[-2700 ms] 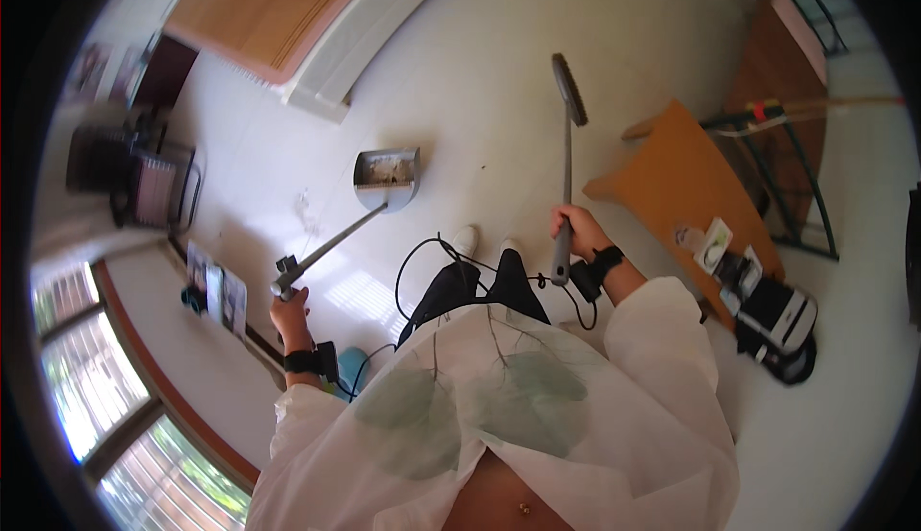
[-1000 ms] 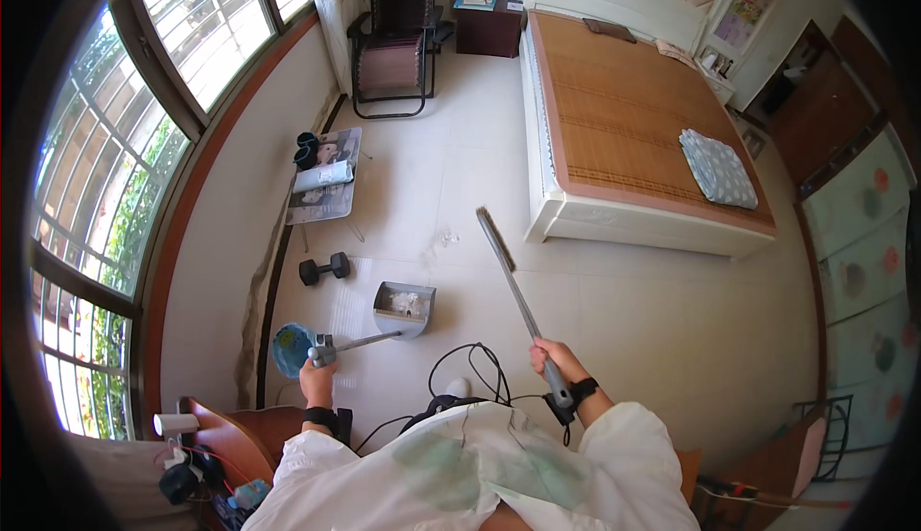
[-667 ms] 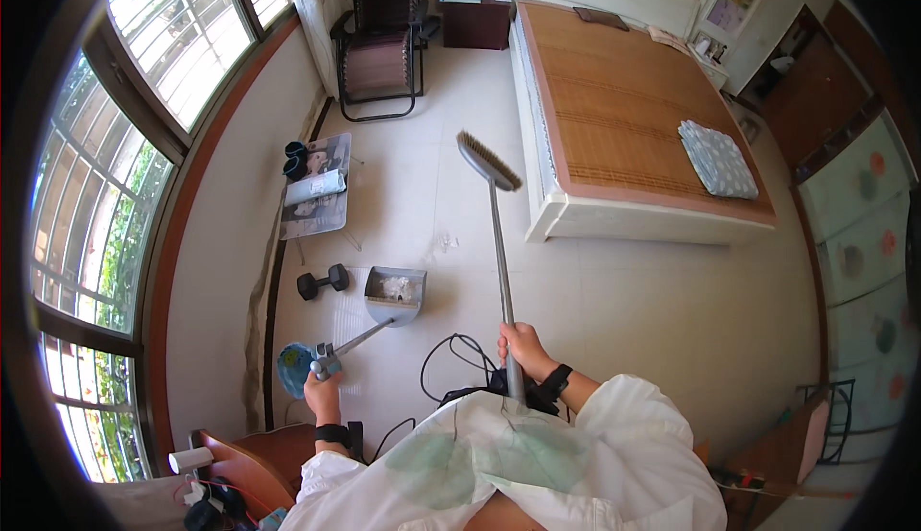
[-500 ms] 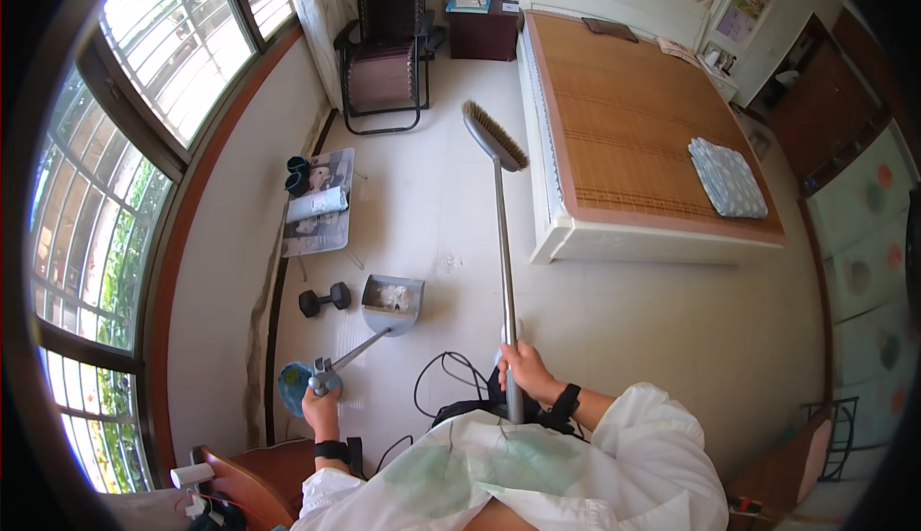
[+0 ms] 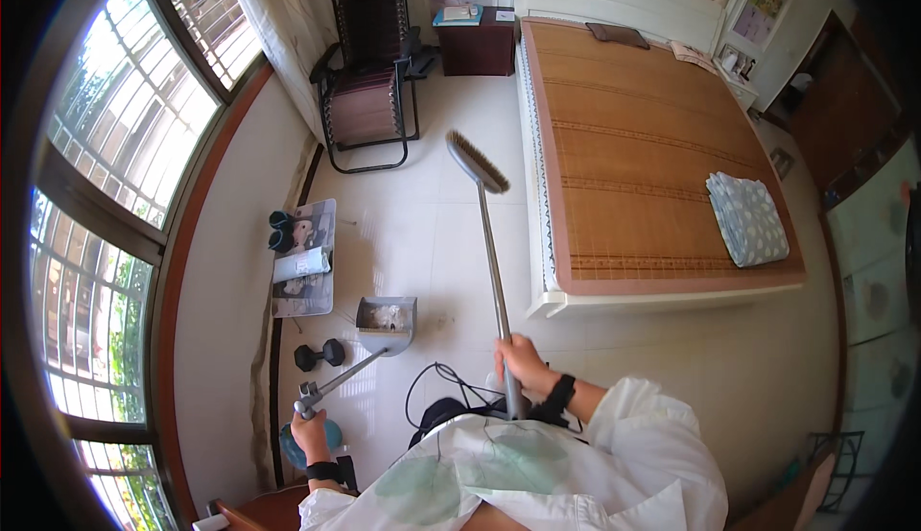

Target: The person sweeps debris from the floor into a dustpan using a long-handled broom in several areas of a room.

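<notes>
My right hand [image 5: 525, 362] is wrapped round the metal handle of a broom [image 5: 491, 262]. The broom's grey head [image 5: 470, 164] with brown bristles points away from me, out over the floor between the lounge chair and the bed; whether it touches the floor I cannot tell. At lower left my left hand [image 5: 310, 438] grips the end of a long-handled grey dustpan [image 5: 391, 339]. In the dustpan lies some pale debris [image 5: 389, 316]. Beside it rests a black dumbbell [image 5: 319, 354]. A blue-green round container [image 5: 331, 435] is partly hidden behind my left hand.
A low folding table [image 5: 321, 291] with a light-blue roll and dark cups stands by the window wall. Farther off are a reclining chair [image 5: 365, 114] and a dark cabinet [image 5: 480, 47]. On the right is a bed [image 5: 652, 166] with a folded quilt [image 5: 746, 219]. A black cable [image 5: 411, 397] loops near me.
The view has tilted up, so the room sits lower in it. The broom head has shifted slightly left. Both hands keep their grips, and the dustpan still lies near the dumbbell.
</notes>
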